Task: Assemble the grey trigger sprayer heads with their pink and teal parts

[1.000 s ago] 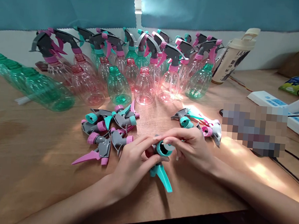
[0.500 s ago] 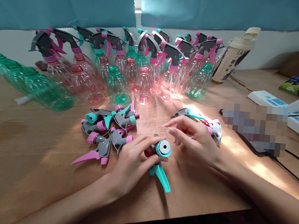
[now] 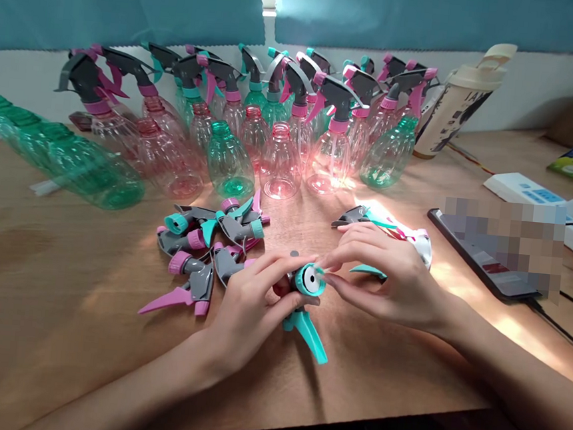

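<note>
My left hand (image 3: pixel 252 299) is closed round a grey and teal trigger spray head (image 3: pixel 309 334). Its teal collar points up at me and shows a white disc with a dark hole, while the teal trigger hangs down toward the table's front edge. Thumb and forefinger of my right hand (image 3: pixel 386 277) are pinched together at the right rim of that collar. A small pale bit shows at their tips, too small to name. Left of my hands lies a pile of loose spray heads (image 3: pixel 209 235) in grey, pink and teal. More spray heads (image 3: pixel 351 215) lie partly hidden behind my right hand.
Several clear pink and green bottles (image 3: pixel 281 164) stand at the back, many with spray heads on. Green bottles (image 3: pixel 94 175) are grouped at the left. To the right are a phone (image 3: pixel 483 259), a white power strip (image 3: pixel 534 193) and a tumbler (image 3: pixel 459 106).
My right hand has moved to the collar of the held spray head, its fingertips now at the rim. The left hand keeps its hold. The view has shifted slightly.
</note>
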The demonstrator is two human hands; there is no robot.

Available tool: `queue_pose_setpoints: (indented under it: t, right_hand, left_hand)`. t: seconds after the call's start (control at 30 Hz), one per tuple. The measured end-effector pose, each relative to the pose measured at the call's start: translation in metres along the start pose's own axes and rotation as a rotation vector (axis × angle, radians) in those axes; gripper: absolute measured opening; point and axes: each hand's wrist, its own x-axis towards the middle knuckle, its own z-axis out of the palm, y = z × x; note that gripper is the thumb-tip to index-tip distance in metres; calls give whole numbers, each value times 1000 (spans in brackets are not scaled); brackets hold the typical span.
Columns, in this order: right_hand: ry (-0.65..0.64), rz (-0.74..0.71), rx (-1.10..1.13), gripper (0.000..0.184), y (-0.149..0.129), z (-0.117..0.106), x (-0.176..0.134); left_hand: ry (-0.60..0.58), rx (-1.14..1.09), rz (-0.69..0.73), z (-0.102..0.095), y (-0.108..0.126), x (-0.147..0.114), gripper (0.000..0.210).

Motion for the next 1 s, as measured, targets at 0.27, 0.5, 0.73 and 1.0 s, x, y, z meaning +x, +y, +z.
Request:
queue_pose_setpoints:
  t: [0.27, 0.5, 0.73, 1.0]
  right_hand:
    - [-42, 9, -12, 11, -3, -1, -1]
    - [-79, 10, -22, 12, -6, -3, -1]
    - [-70, 59, -7, 8, -6, -4, -2]
    - [-74, 5, -42, 6, -13, -1, 5]
  left_hand:
    - [-5, 59, 30, -1, 2, 1, 39]
    - [23, 157, 139, -1, -1, 2, 33]
    - [29, 196, 197, -2, -1, 1, 34]
    - [19, 192, 239, 1, 0, 0, 33]
